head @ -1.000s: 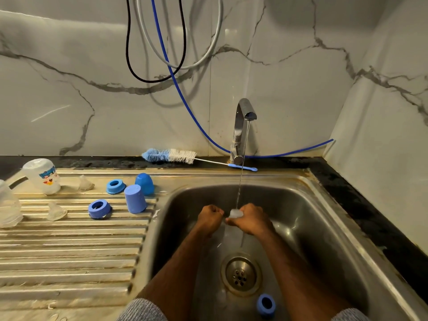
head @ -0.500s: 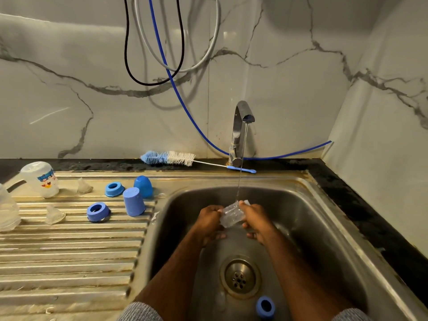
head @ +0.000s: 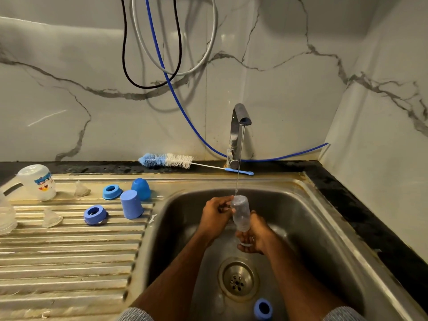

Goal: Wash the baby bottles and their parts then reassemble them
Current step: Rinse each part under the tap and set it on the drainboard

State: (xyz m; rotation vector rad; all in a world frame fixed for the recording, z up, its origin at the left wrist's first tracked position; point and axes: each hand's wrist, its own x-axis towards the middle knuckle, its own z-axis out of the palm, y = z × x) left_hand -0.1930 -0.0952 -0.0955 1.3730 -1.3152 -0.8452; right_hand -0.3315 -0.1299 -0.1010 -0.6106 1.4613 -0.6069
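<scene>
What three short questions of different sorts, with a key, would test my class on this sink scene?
1. True or false: water from the tap falls on the clear bottle held over the sink.
2. How many blue rings lie on the draining board?
A. one
B. two
C. four
3. Fill the gap: the bottle brush lies on the ledge behind the sink, ______ of the tap.

Key
1. True. The left hand holds the bottle near its top and the right hand grips its lower end.
2. B. One ring lies farther back and one ring nearer; a third blue ring lies inside the sink.
3. Left.
</scene>
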